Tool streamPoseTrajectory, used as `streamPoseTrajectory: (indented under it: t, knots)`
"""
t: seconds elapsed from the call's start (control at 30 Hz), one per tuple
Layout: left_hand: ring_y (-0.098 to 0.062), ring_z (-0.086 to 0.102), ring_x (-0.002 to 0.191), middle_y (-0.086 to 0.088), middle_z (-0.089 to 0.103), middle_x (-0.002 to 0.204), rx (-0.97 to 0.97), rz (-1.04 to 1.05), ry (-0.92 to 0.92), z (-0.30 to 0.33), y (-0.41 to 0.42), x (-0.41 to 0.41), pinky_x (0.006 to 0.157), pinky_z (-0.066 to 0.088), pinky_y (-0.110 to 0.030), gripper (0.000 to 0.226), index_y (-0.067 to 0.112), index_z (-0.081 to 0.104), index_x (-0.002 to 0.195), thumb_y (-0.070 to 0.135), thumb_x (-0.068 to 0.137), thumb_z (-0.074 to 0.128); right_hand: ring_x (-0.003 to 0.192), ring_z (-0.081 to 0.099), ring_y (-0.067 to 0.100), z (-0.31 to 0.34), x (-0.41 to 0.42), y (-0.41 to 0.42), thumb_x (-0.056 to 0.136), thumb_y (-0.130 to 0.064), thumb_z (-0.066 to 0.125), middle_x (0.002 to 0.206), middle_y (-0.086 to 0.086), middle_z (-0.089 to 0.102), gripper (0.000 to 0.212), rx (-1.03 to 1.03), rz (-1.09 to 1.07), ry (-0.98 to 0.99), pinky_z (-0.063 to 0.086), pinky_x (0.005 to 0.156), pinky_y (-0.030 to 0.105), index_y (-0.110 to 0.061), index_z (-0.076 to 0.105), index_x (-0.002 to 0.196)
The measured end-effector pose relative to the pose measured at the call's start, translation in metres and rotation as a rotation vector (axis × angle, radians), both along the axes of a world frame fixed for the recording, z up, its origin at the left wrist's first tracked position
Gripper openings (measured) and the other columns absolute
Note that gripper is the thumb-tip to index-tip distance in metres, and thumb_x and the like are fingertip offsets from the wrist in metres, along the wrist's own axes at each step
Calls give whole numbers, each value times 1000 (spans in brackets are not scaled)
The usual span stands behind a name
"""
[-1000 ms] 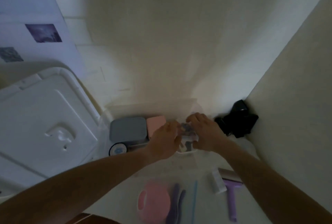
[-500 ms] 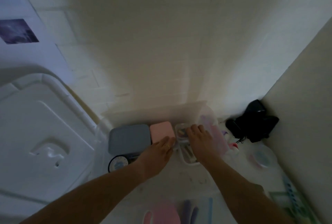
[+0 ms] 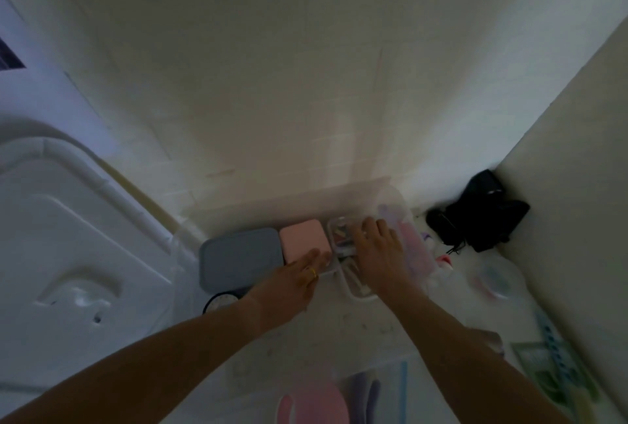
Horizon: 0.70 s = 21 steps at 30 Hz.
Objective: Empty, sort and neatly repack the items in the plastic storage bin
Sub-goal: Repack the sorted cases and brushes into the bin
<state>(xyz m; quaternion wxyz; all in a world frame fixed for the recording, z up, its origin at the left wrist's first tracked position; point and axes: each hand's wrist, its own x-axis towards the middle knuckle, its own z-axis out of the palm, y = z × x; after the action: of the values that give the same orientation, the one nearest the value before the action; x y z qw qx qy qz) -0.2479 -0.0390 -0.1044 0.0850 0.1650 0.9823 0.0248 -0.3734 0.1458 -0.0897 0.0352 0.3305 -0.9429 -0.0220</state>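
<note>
No legible text, label, brand or number is found. Faint markings are seen on the green card at lower right and on the round dial face, but both are too blurred to be read.

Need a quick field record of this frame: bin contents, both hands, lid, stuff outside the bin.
bin: clear plastic storage bin, open, against the tiled wall
row inside, left to right: grey rectangular case, pink square case, small clear plastic box
left hand: fingers straight, tips at the pink case's near edge
right hand: flat on the small clear box, fingers spread
lid: white plastic bin lid, off, to the left
outside bin: black object in the right corner
</note>
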Motion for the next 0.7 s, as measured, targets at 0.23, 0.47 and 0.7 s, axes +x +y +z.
streamPoseTrajectory:
  t: [0.23,0.47,0.7]
  knots:
    - [-22,72,95,-9,71,119,37,-52,161,8,-2,-6,58,59,-30,39,10,70,119,22,89,48,103,66,23,7,26,8,82,-26,67,115,2,66,41,284,103,-207,51,82,32,-21,59,122]
    - [-34,69,105,-10,70,120,-224,-133,171,-3,-16,-16,75,58,-39,45,21,45,131,15,86,38,112,62,24,-5,31,7,80,-21,73,120,6,63,56,324,61,-253,51,86,33,-16,50,130]
    - [-36,71,97,-13,71,116,-160,-17,127,11,-8,-16,67,58,-39,45,23,49,124,17,80,42,106,64,24,11,37,14,78,-31,73,117,4,64,53,235,19,-270,51,82,33,-23,53,127]
